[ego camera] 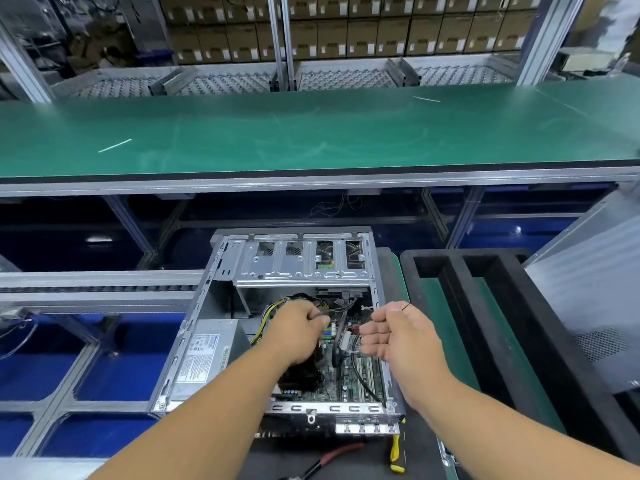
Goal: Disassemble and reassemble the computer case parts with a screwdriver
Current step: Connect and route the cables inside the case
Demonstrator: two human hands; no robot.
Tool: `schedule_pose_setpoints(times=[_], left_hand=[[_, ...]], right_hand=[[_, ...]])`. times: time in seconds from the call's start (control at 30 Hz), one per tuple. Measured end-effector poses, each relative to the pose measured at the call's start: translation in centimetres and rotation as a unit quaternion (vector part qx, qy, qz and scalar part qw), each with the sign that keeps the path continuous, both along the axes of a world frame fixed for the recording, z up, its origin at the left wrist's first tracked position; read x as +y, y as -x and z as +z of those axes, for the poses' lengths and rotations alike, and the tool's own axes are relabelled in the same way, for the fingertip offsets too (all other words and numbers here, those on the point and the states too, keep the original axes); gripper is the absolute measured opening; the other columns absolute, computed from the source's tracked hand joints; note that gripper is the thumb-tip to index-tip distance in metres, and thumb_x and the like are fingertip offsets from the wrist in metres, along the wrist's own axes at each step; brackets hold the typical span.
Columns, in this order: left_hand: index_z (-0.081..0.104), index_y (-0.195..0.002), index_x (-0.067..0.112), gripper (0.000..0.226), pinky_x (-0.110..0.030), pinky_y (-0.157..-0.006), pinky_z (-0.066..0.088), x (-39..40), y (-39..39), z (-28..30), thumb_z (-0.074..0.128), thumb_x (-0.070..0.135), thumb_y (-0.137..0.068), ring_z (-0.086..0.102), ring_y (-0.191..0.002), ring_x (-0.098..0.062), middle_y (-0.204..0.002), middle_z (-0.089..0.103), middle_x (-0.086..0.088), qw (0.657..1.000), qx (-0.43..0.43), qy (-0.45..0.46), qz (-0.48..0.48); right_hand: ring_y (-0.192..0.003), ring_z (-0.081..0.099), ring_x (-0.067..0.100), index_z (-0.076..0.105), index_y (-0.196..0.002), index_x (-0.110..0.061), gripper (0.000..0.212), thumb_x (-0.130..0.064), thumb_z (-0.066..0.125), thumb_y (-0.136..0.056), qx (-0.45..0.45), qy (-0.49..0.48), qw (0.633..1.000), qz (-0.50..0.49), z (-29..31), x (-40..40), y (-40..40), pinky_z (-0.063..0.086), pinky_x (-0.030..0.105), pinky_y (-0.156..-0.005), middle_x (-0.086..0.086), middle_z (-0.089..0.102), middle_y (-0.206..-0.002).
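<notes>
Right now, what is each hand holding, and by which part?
Left hand pinches a thin dark wire near its end; right hand is loosely curled, its hold unclear.

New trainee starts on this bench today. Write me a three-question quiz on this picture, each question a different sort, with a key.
1. True or false: the computer case lies with its side open, showing the motherboard.
2. Which tool lies at the near edge, below the case? A) the yellow-handled screwdriver B) a hammer C) a drill
3. Fill in: the left hand is over the bundle of ______ inside the case.

Key
1. True.
2. A; red-handled pliers lie beside it.
3. Cables. The right hand hangs over the case's right side, fingers loosely curled, holding no tool.
</notes>
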State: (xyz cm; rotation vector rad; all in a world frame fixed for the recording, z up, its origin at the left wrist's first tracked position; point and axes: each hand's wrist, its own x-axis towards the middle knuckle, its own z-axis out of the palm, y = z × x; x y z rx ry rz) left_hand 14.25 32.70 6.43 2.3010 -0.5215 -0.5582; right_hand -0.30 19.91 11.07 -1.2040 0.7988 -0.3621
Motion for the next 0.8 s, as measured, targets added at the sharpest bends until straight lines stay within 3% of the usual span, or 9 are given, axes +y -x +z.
schedule_pose_setpoints(times=[0.1,0.23,0.3,0.37,0.43,0.5,0.6,0.7,0.8], left_hand=[[0.064,-0.078,0.013,0.023,-0.022,-0.043,0.041,0.8,-1.4,1.1,0.069,0.027,-0.095,0.045,-0.041,-0.012,-0.055,0.063,0.001,0.996,0.078,0.05,0.008],[0.065,-0.079,0.009,0.024,-0.021,-0.052,0.038,2.8,-3.9,2.4,0.076,0.028,-0.087,0.043,-0.053,-0.012,-0.06,0.055,0.005,0.99,0.107,-0.004,-0.094],[0.059,-0.072,0.015,0.026,-0.026,-0.058,0.038,3.6,-4.9,2.4,0.072,0.028,-0.09,0.042,-0.056,-0.015,-0.061,0.052,0.004,0.99,0.06,-0.057,-0.114],[0.056,-0.076,0.018,0.027,-0.03,-0.06,0.042,3.6,-5.4,2.1,0.063,0.033,-0.098,0.048,-0.06,-0.017,-0.068,0.057,0.001,0.987,-0.018,-0.122,-0.098],[0.059,-0.092,0.016,0.022,-0.033,-0.07,0.05,2.7,-5.4,1.8,0.053,0.033,-0.104,0.06,-0.078,-0.022,-0.086,0.065,-0.004,0.972,-0.111,-0.19,-0.088],[0.061,-0.098,0.015,0.022,-0.035,-0.078,0.053,1.5,-5.0,1.4,0.047,0.031,-0.106,0.065,-0.095,-0.028,-0.096,0.066,-0.006,0.966,-0.157,-0.198,-0.051],[0.062,-0.097,0.012,0.028,-0.033,-0.076,0.048,0.3,-4.5,0.1,0.047,0.033,-0.107,0.065,-0.105,-0.03,-0.097,0.064,-0.009,0.966,-0.141,-0.219,-0.002],[0.056,-0.121,0.008,0.045,-0.042,-0.097,0.044,0.2,-4.5,-1.7,0.04,0.048,-0.106,0.05,-0.122,-0.033,-0.126,0.057,-0.014,0.963,-0.133,-0.229,0.058],[0.047,-0.131,0.004,0.061,-0.044,-0.104,0.04,0.1,-5.2,-3.1,0.038,0.058,-0.104,0.046,-0.126,-0.034,-0.134,0.05,-0.017,0.961,-0.121,-0.239,0.07]], right_hand=[[-0.059,0.057,0.021,0.061,-0.101,0.011,0.026,-0.004,0.04,-0.106,0.02,0.018,0.999,0.038,0.7,0.8,0.3,0.056,0.032,-0.053,0.018,0.066,-0.073],[-0.071,0.053,0.027,0.062,-0.109,0.014,0.026,0.0,0.041,-0.106,0.055,0.004,0.993,0.107,1.2,1.5,-0.2,0.05,0.031,-0.055,0.02,0.062,-0.082],[-0.077,0.057,0.035,0.063,-0.114,0.011,0.026,-0.001,0.042,-0.106,0.077,-0.013,0.987,0.144,1.3,1.9,-0.7,0.056,0.032,-0.06,0.025,0.064,-0.09],[-0.094,0.066,0.049,0.066,-0.117,0.004,0.027,-0.006,0.043,-0.107,0.102,-0.036,0.979,0.171,1.2,2.4,-1.3,0.064,0.041,-0.078,0.031,0.069,-0.105],[-0.11,0.068,0.038,0.067,-0.122,-0.004,0.027,-0.012,0.045,-0.109,0.124,-0.066,0.972,0.187,1.0,2.8,-2.2,0.063,0.048,-0.086,0.022,0.069,-0.123],[-0.116,0.064,0.03,0.062,-0.133,-0.009,0.03,-0.018,0.046,-0.11,0.128,-0.101,0.969,0.187,0.5,2.9,-3.0,0.061,0.048,-0.088,0.014,0.063,-0.136],[-0.12,0.061,0.029,0.054,-0.143,-0.014,0.036,-0.027,0.048,-0.11,0.128,-0.101,0.97,0.183,-0.5,2.9,-4.3,0.062,0.043,-0.083,0.011,0.056,-0.146],[-0.112,0.065,0.027,0.053,-0.144,-0.017,0.036,-0.026,0.046,-0.11,0.126,-0.084,0.972,0.179,-1.3,2.9,-4.9,0.061,0.037,-0.078,0.006,0.055,-0.147],[-0.108,0.067,0.024,0.055,-0.141,-0.022,0.033,-0.028,0.046,-0.109,0.125,-0.076,0.973,0.18,-1.7,2.8,-5.1,0.061,0.038,-0.083,0.001,0.057,-0.14]])
